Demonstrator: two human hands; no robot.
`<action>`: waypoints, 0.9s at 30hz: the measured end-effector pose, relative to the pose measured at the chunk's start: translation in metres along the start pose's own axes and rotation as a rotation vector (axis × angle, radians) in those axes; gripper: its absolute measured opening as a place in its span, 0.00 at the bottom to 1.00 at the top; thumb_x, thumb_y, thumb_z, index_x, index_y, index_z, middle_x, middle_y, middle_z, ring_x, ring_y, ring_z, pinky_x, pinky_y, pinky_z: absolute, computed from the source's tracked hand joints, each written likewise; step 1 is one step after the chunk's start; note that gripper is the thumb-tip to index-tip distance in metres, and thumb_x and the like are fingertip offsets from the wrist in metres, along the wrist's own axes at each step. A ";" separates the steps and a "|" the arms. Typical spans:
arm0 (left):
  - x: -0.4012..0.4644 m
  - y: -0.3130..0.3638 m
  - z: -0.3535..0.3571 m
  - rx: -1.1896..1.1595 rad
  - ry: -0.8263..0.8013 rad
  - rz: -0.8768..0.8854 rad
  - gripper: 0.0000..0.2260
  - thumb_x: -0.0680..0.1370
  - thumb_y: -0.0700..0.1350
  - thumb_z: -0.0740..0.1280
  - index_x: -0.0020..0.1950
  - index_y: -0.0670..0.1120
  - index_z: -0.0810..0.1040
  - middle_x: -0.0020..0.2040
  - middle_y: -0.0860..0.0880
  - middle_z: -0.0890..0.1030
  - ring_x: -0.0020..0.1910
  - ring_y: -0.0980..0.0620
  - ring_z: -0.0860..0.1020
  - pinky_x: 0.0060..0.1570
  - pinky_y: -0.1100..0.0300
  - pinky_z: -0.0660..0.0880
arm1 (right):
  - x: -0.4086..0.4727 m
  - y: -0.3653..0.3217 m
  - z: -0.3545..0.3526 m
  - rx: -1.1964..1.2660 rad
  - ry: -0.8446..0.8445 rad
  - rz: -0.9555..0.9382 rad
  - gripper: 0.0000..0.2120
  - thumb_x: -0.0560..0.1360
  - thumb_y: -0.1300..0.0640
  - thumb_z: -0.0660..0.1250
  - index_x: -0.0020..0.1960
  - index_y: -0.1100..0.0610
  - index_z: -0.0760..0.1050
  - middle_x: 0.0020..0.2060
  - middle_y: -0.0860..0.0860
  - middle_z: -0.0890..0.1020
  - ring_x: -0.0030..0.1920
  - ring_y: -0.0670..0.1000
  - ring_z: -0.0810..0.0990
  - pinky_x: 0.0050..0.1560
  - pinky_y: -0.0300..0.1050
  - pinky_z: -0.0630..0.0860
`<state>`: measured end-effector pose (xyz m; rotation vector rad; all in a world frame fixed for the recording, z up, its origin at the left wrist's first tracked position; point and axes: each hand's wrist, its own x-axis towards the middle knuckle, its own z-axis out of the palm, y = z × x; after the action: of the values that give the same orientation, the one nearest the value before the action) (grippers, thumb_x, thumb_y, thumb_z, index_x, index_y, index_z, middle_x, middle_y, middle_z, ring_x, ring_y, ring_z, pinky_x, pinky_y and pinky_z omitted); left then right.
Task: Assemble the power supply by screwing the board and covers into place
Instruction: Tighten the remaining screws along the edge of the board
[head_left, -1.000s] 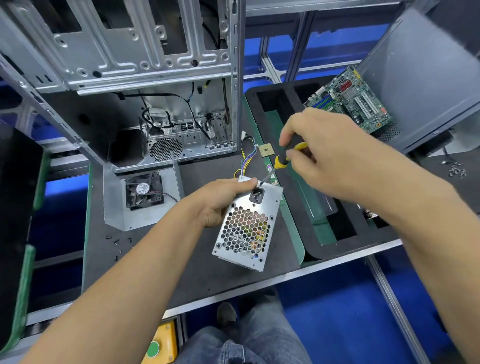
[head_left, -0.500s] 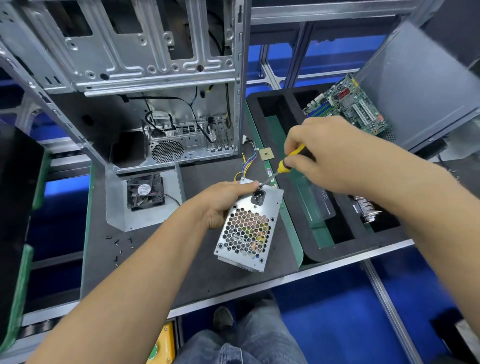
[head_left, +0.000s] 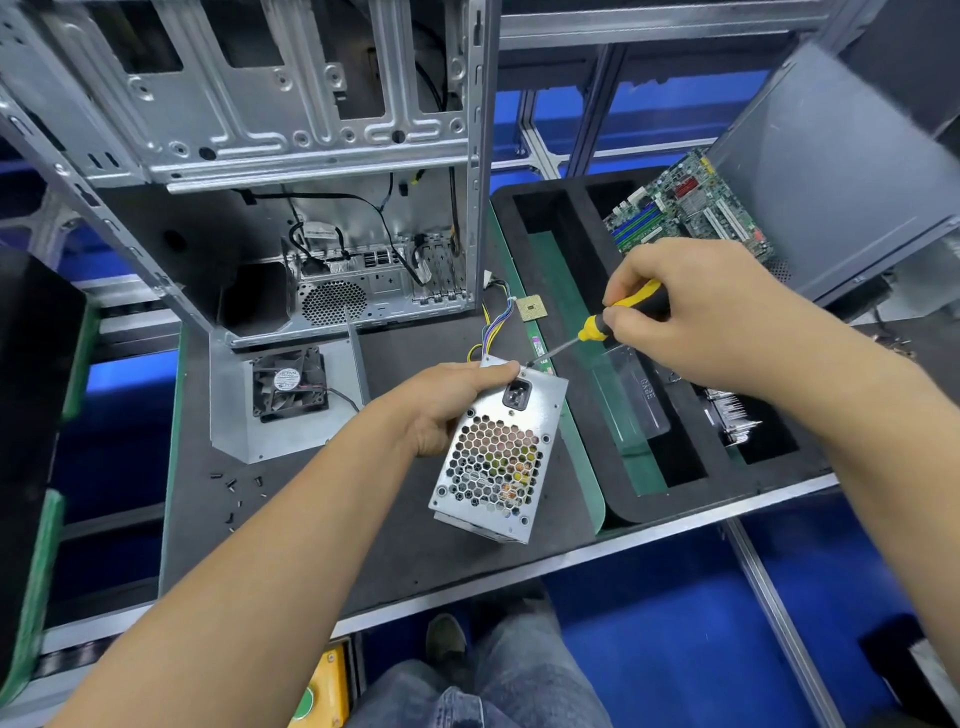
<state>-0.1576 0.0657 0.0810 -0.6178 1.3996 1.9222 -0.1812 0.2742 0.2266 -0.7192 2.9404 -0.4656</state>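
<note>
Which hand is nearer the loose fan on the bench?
Left. The left hand grips the power supply just right of the fan; the right hand holds the screwdriver farther right.

My power supply (head_left: 493, 457) stands on the table (head_left: 322, 519); case (head_left: 291, 171) behind it, fan (head_left: 289, 383) left, tray (head_left: 613, 499) right.
</note>
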 end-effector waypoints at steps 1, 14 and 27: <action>0.000 0.000 0.000 0.000 -0.002 -0.002 0.06 0.79 0.45 0.71 0.47 0.43 0.82 0.39 0.42 0.86 0.32 0.47 0.84 0.32 0.54 0.82 | -0.001 0.001 0.001 0.006 -0.004 0.002 0.03 0.76 0.51 0.67 0.44 0.50 0.77 0.38 0.43 0.75 0.39 0.41 0.72 0.37 0.34 0.63; 0.000 0.001 0.003 0.002 0.002 -0.006 0.05 0.79 0.44 0.71 0.47 0.42 0.81 0.38 0.42 0.86 0.32 0.47 0.84 0.32 0.54 0.81 | 0.001 0.004 0.008 -0.008 -0.035 -0.018 0.03 0.77 0.51 0.66 0.45 0.48 0.75 0.42 0.46 0.76 0.44 0.49 0.72 0.44 0.42 0.63; 0.002 0.003 0.004 0.079 0.041 -0.018 0.04 0.77 0.42 0.71 0.47 0.42 0.82 0.37 0.41 0.85 0.31 0.47 0.83 0.32 0.54 0.82 | 0.001 0.000 0.009 -0.016 -0.043 -0.044 0.02 0.76 0.51 0.67 0.46 0.49 0.75 0.44 0.46 0.75 0.44 0.48 0.72 0.47 0.44 0.66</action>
<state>-0.1610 0.0692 0.0832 -0.6332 1.4837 1.8398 -0.1808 0.2718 0.2180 -0.7868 2.8967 -0.4257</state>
